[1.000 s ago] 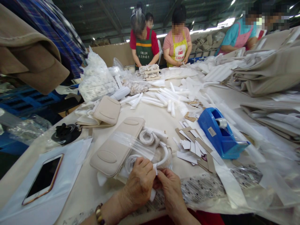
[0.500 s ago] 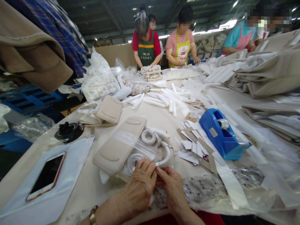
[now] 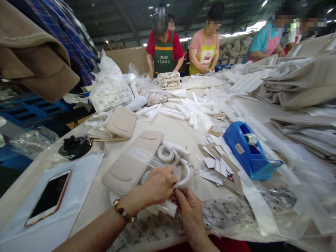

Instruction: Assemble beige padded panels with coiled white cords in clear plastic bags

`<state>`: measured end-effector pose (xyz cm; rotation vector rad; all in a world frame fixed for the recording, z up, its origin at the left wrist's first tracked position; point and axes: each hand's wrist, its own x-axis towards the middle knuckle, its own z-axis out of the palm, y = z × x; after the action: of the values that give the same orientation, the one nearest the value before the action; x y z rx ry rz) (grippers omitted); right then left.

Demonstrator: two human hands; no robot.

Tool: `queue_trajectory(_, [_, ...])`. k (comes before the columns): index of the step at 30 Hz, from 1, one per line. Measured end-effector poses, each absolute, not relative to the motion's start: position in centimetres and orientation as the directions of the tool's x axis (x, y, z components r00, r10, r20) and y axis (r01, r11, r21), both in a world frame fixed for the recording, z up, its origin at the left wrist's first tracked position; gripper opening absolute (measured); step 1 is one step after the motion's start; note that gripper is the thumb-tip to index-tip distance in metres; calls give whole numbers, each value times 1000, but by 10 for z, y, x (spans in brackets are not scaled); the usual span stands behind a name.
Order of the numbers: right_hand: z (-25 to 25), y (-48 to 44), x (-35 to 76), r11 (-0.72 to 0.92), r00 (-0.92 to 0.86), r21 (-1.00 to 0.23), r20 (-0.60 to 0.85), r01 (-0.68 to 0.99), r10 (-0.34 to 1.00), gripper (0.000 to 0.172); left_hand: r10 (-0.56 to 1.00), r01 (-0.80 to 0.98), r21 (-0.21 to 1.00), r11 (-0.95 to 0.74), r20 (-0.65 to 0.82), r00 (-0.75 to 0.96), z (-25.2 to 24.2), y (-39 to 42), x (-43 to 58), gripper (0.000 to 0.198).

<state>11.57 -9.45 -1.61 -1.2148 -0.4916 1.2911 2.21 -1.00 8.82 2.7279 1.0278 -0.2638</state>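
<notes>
A beige bag part (image 3: pixel 132 162) with stitched oval patches lies tilted on the table, clear film across its middle. Beside it are a coiled strap (image 3: pixel 166 153) in plastic and a curved handle (image 3: pixel 187 174) wrapped in white. My left hand (image 3: pixel 159 185) is closed at the handle's lower end, over the strap and film. Just below, the thumb and fingers of my right hand (image 3: pixel 187 206) pinch together, nearly meeting the left fingertips. Whatever small thing lies between the fingers is hidden. A white wrapped piece (image 3: pixel 168 208) sits under the left wrist.
A blue tape dispenser (image 3: pixel 248 150) stands at right, near scattered card strips (image 3: pixel 216 161). At left lie a phone (image 3: pixel 48 197) on white sheets and a black round object (image 3: pixel 75 147). White tubes (image 3: pixel 183 108) and stacked beige pieces (image 3: pixel 301 87) lie farther back. Co-workers (image 3: pixel 164 52) stand opposite.
My left hand has moved up and turned over the handle's end, its forearm now reaching farther across. My right hand stays pinched close to the same spot. Co-workers opposite have shifted their arms.
</notes>
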Motion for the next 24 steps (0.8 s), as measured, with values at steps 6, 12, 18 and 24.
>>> queue_trajectory(6, [-16, -98, 116, -156, 280, -877, -307, -454, 909, 27, 627, 669, 145, -729, -249, 738, 82, -8, 24, 7])
queue_trajectory(12, [-26, -103, 119, -171, 188, -862, -290, -478, 938, 26, 643, 682, 137, -718, -242, 726, 81, -13, 23, 9])
queue_trajectory(18, [-25, -103, 119, -193, 231, -912, -288, -361, 929, 28, 635, 663, 133, -737, -200, 746, 74, -16, 22, 12])
queue_trajectory(24, [-19, -99, 118, -278, 254, -930, -336, -239, 907, 32, 638, 649, 110, -752, -124, 760, 64, -22, 21, 16])
